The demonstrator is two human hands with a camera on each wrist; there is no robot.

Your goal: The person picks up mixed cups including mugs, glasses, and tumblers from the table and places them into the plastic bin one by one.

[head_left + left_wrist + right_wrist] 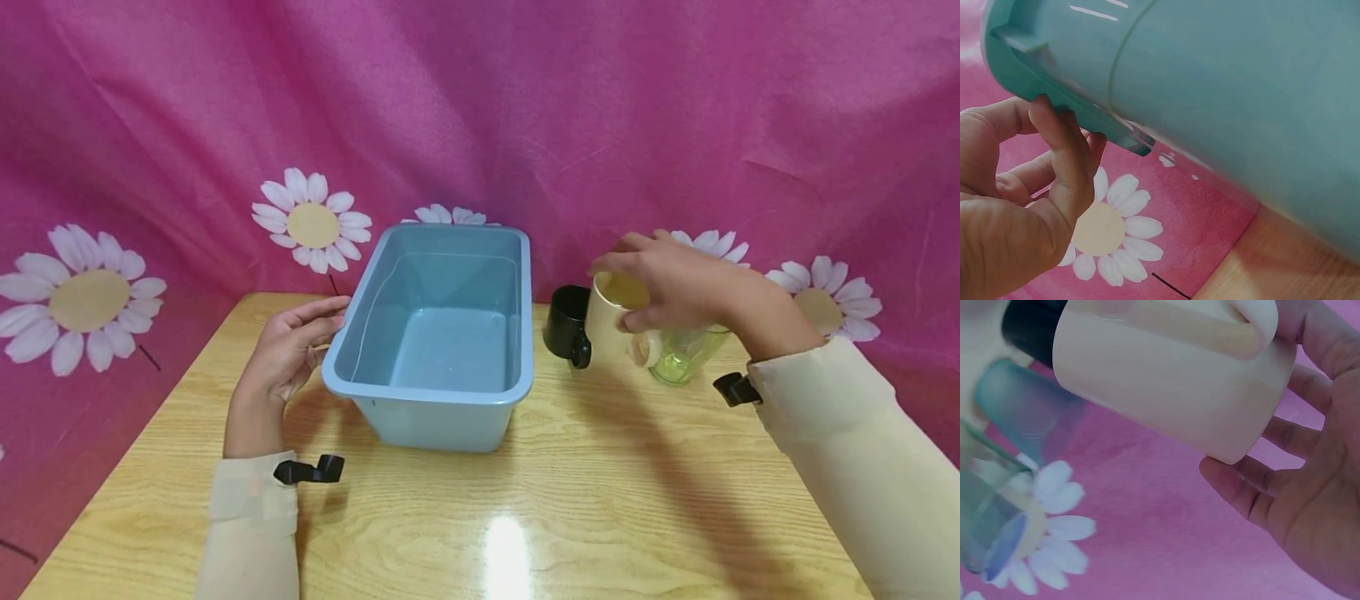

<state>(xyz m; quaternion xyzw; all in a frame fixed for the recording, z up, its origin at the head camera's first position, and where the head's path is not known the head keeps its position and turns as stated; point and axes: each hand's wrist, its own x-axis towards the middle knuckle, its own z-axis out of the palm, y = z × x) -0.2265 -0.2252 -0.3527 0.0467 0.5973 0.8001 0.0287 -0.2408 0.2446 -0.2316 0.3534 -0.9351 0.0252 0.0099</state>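
A light blue plastic tub (431, 417) stands on the table in the middle of the head view. My left hand (288, 346) is at its left side, and in the left wrist view the thumb and fingers hold the tub's rim (1094, 125). My right hand (682, 279) grips a cream mug (602, 333) from above by its top edge, fingers spread around it. The mug's handle (1266, 325) shows in the right wrist view. Close to the left of it stands a black mug (562, 325). A greenish clear glass (678, 358) is partly hidden beneath the right hand.
A wooden table (420, 533) carries everything. Behind it hangs a pink cloth (480, 108) with large white daisies, close behind the tub and mugs. In the right wrist view a blue-tinted glass (1029, 403) appears beyond the mugs, blurred.
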